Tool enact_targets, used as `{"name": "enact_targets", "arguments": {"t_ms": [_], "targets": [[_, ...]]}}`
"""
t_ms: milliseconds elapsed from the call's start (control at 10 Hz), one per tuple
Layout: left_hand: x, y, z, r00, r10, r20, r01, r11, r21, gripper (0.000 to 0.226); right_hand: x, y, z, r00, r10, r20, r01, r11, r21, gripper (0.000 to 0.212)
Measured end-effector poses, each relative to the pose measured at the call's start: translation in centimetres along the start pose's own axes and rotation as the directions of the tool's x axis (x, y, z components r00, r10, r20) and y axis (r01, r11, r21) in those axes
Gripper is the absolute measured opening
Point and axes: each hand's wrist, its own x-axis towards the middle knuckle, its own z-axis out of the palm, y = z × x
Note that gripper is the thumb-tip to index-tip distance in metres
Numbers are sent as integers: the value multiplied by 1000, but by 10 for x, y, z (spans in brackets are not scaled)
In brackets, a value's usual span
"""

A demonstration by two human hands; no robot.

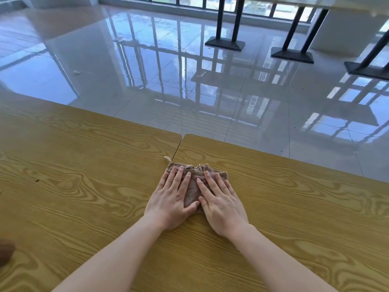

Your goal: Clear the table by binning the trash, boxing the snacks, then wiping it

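Wipe step, by the look of it: no trash, snacks or box in view, just a brown cloth (194, 186) lying crumpled on the wooden table (84, 169), right of the seam (176, 149) where two tabletops butt together. Left hand (171, 199) and right hand (221, 203) both lie flat on the cloth, fingers spread, palms down; neither is clenched or pinching, they only press it against the wood. To wipe well: keep pressure even across both palms, flatten the bunched far edge so more fabric contacts the surface, run overlapping strokes along the grain, and cross the seam deliberately since crumbs likely collect there. The small loop (167, 158) at the cloth's far left corner could snag at the seam. A dark speck (37, 180) sits well to the left and probably needs a pass. Far table edge is near the cloth, so short pushes forward only; open tabletop runs wide left and right. A blurred brown object (6, 252) at the lower left edge, can't identify.
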Motion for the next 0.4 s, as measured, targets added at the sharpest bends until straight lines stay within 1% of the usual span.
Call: {"name": "enact_targets", "arguments": {"t_ms": [100, 200, 300, 400], "targets": [[0, 0, -2, 1000, -1, 22, 1, 1000, 13, 97, 0, -1, -3, 999, 8, 37, -8, 1000, -4, 57], [0, 1, -8, 997, -5, 77, 4, 1000, 19, 96, 2, -2, -9, 995, 16, 99, -16, 1000, -4, 57], [0, 4, -21, 992, -25, 127, 28, 999, -27, 97, 5, -4, -21, 988, 17, 153, -22, 999, 33, 56], [-6, 8, -36, 994, -60, 94, 67, 995, -71, 92, 0, -7, -35, 996, 45, 73, -53, 993, 105, 57]]}}
